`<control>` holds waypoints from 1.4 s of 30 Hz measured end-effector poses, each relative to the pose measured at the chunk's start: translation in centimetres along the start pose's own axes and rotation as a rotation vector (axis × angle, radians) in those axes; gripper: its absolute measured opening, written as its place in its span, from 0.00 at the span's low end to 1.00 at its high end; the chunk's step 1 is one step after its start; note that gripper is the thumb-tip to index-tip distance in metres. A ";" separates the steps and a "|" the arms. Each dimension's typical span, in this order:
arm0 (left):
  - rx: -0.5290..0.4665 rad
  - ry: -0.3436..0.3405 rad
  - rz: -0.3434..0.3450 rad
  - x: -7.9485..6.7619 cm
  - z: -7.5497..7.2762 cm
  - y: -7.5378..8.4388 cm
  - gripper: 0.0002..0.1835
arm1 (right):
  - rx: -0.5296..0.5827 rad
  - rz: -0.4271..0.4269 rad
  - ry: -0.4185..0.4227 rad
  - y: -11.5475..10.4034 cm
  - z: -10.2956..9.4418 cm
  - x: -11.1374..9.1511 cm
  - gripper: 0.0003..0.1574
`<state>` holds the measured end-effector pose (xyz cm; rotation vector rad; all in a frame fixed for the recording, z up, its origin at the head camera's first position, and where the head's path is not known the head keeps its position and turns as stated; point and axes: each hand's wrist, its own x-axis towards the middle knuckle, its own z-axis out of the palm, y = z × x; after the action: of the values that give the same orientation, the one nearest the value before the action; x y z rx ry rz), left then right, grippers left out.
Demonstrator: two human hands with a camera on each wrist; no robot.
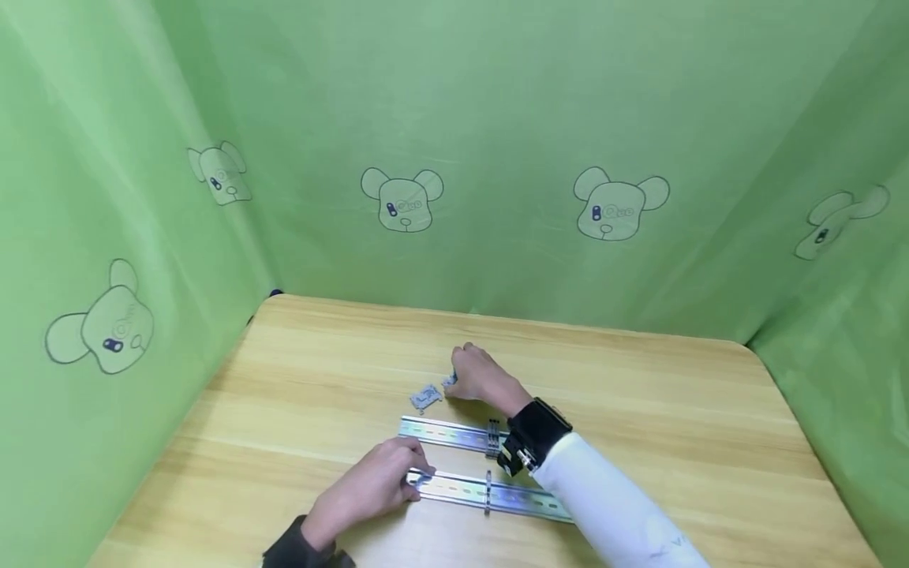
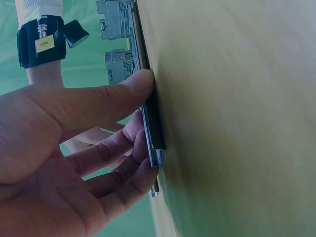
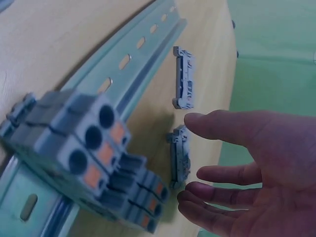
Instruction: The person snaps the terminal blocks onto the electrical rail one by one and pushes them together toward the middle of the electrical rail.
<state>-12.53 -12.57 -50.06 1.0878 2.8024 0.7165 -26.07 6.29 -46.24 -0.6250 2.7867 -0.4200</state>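
Note:
My left hand (image 1: 383, 477) grips the left end of the near slotted metal DIN rail (image 1: 461, 491), thumb on one edge and fingertips on the other, as the left wrist view shows. A thin grey piece (image 1: 488, 493) sits across that rail. My right hand (image 1: 483, 379) is reaching over the far side of the table, thumb and fingers spread apart at a loose grey terminal block (image 3: 180, 155). Another loose terminal block (image 1: 426, 397) lies flat to its left. Behind the near rail, a second DIN rail (image 1: 440, 431) carries several grey terminal blocks (image 3: 84, 143) with orange parts.
The wooden table (image 1: 319, 371) is bordered by a green curtain (image 1: 497, 95) printed with bear heads at the back and sides. The right forearm passes over the right parts of both rails. A black wrist camera (image 1: 540, 432) hangs close to the mounted blocks.

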 end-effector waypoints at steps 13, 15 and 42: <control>-0.018 -0.025 -0.015 0.2 0.0 -0.3 0.17 | -0.026 -0.027 0.050 0.1 0.8 0.9 0.14; -0.019 -0.024 -0.011 0.2 0.1 -0.2 0.17 | 0.009 -0.021 0.068 0.1 0.6 0.6 0.14; -0.036 -0.019 -0.014 0.0 0.1 0.2 0.17 | 0.353 -0.293 0.455 5.9 -3.8 -14.1 0.34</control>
<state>-12.39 -12.41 -50.05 1.0627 2.7670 0.7485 -17.05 18.56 -42.11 -0.9494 2.9109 -1.2208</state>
